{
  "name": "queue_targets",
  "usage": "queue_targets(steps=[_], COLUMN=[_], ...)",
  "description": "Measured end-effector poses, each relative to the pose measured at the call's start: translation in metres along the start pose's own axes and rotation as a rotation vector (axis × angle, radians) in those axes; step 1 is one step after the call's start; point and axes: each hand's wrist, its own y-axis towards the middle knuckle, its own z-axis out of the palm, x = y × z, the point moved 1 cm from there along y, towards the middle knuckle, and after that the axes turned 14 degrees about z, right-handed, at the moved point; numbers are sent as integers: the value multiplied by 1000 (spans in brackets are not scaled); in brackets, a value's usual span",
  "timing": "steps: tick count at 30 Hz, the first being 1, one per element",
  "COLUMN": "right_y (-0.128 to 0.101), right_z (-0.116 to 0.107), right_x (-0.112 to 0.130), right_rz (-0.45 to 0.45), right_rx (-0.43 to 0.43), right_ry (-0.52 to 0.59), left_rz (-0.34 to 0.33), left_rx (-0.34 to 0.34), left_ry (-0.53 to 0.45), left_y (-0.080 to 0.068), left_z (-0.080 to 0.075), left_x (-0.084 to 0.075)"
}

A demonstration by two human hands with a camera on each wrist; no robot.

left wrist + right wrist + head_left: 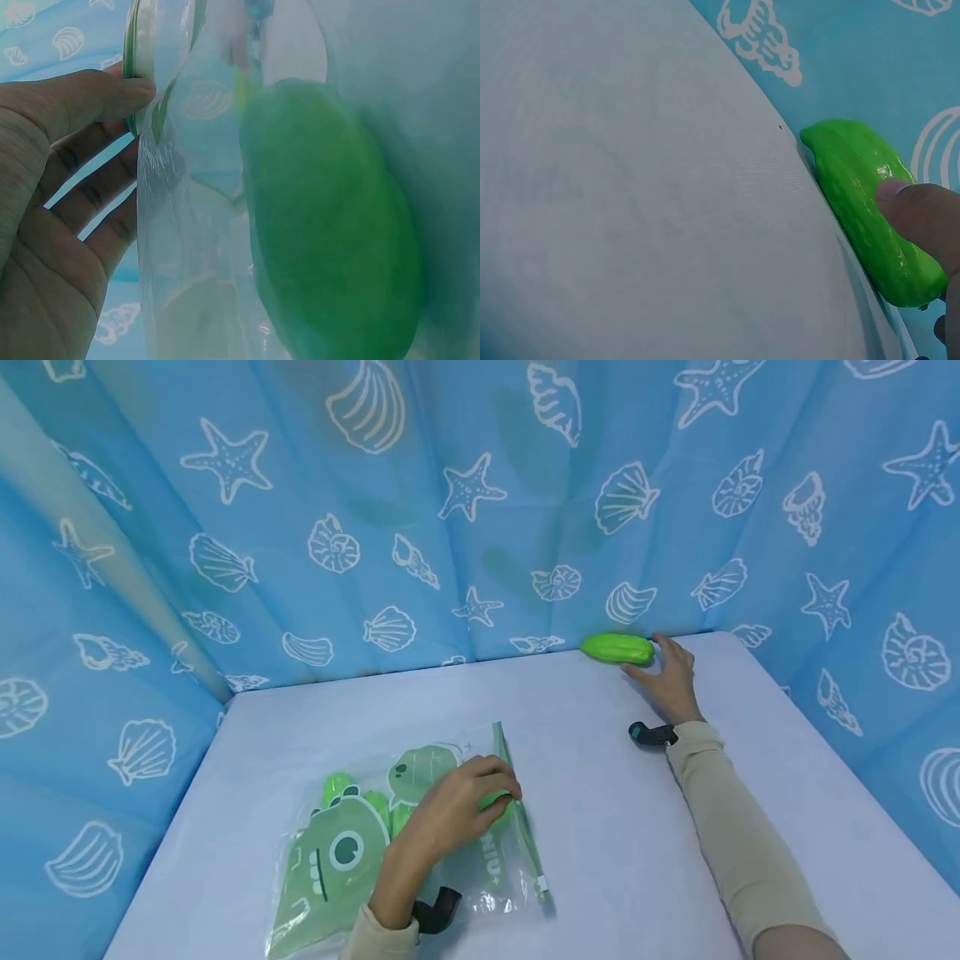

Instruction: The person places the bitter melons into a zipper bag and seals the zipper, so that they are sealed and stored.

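I am gripping the green vegetable (617, 648) by its right-hand end with my right hand (670, 677), my thumb (915, 210) pressing on its shiny, ridged skin. It is lying at the far edge of the desk (592, 827), right up by the blue curtain (420, 552). My left hand (465, 797) is pinching the edge of the clear plastic bag (468, 897) by its green strip (519, 827); more green pieces (337, 787) are showing through the plastic. For a sure hold, I am judging it best to have my fingers well round the end, opposite the thumb, because a smooth skin like this could slip and a push from the near side might roll the vegetable over the back edge. Drawing it toward me as it lifts should be safer. With the left, a light pinch should be enough to steady the bag without crumpling its edge. As for writing, I am reading "NIU+" in pale letters running sideways on the bag, and my hand may be covering more. A green monster (348, 868) is decorating the bag too. I am seeing no label on the vegetable.
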Motion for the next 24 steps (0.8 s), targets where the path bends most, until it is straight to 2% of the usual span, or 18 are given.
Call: queue_targets(steps=[5, 12, 19, 24], right_y=[4, 9, -3, -14], right_z=[1, -1, -5, -5], right_x=[1, 1, 0, -4], right_rz=[-6, 0, 75, 99], right_rx=[24, -33, -77, -69], right_ry=[-27, -18, 73, 84], left_rz=[1, -22, -30, -35], left_rx=[11, 9, 19, 20], left_ry=[5, -1, -18, 7], left_y=[-2, 0, -2, 0], left_z=[1, 0, 5, 6], left_x=[0, 0, 0, 1])
